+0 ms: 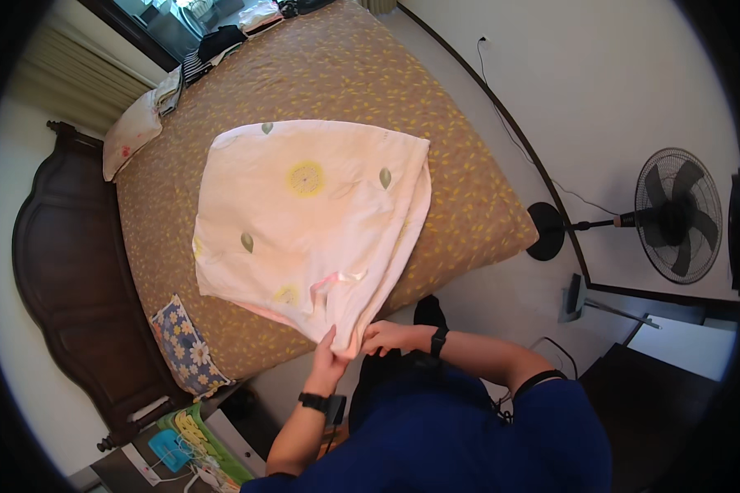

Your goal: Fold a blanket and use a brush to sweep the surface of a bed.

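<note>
A pale pink blanket (259,197) with yellow round flowers and green leaves lies folded in layers on the bed (469,185). Its near corner is gathered and hangs over the bed's near edge. My left hand (327,366) pinches this corner from the left, thumb up on the cloth. On the other side of the same corner, my right hand (385,337) is closed on the folded edge, its fingertips partly hidden. A small pink strip of trim shows on the bunched cloth just beyond my hands.
A dark wooden headboard (66,271) stands at the left, with a flowered pillow (187,345) and a pale pillow (134,131) near it. A nightstand holding a blue item (170,449) is at lower left. At right are a standing fan (677,215) and a broom or dustpan (574,297).
</note>
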The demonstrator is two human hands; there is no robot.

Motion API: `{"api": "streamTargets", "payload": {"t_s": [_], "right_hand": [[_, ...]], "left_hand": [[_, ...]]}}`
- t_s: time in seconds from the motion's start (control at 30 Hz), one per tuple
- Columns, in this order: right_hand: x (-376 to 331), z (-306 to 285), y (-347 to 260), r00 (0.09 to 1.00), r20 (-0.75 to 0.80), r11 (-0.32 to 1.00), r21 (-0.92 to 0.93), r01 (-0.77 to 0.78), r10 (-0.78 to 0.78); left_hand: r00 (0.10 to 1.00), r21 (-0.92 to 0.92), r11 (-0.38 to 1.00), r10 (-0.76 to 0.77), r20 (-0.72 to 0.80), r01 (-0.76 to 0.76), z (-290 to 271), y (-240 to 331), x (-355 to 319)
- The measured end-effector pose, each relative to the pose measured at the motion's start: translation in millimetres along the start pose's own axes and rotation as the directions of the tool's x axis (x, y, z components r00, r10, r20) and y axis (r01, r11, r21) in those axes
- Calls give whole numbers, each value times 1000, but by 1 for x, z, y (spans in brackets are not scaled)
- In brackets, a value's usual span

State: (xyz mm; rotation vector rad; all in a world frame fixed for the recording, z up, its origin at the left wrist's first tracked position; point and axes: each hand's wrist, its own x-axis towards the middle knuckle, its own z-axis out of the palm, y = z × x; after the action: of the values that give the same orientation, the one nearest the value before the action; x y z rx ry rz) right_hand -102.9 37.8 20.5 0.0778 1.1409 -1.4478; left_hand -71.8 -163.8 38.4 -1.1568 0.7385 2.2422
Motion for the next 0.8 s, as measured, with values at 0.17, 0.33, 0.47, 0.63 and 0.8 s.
{"api": "streamTargets", "payload": {"t_s": [0.17,0.33,0.47,0.63,0.8], "right_hand": [[49,-162,65,946,-271,683,726,77,181],[93,-316,53,514,-853,850,206,485,-86],[120,-401,39,293,-953,933,35,358,-77],[144,-463,1,268,-948,985,-170,31,-172],[137,-495,-35,-26,-891,877,-451,165,-453]], "left_hand": [[962,78,989,-100,-253,123,-15,-32,-31],[883,130,960,-170,-436,249,-77,-81,-44],[840,144,968,-98,-534,204,-68,-90,-52],[810,176,955,-97,-578,240,-112,-106,-41],[797,173,953,-99,-596,248,-67,-88,-34]]}}
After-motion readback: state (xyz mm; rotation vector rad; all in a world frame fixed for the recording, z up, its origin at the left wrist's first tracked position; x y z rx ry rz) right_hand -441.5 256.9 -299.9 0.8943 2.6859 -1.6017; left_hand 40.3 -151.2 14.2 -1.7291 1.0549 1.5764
